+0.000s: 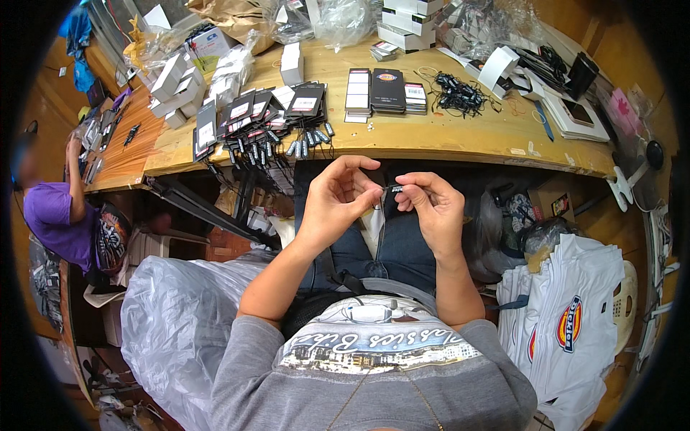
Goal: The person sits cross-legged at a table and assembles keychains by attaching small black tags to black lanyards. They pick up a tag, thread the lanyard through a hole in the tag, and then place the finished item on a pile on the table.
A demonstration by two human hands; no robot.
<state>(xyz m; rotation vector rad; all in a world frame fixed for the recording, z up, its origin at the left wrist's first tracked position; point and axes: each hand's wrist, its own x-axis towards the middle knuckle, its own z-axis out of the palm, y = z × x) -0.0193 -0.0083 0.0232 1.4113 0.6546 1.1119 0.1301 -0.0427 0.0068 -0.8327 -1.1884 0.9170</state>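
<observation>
Above my lap, just off the table's front edge, my two hands are close together. Between thumb and fingertips, my right hand [431, 208] pinches a small black tag [394, 189] with pale lettering. My left hand [336, 197] is closed at thumb and fingertips on the thin dark cord beside the tag, its index finger arched above. Exactly how the cord runs between the fingers is too small to tell. Ahead on the left lies a heap of black hang tags [244, 115], their corded small tags [305, 144] drooping over the edge. Farther right sits a tangle of loose black corded tags [458, 95].
Stacked black cards [388, 92] and white-faced cards [357, 97] stand on the wooden table [431, 136]. White boxes [176, 86] are at its left. A plastic bag [180, 316] is at my left, folded white shirts [560, 316] at my right. A person in purple [61, 215] works far left.
</observation>
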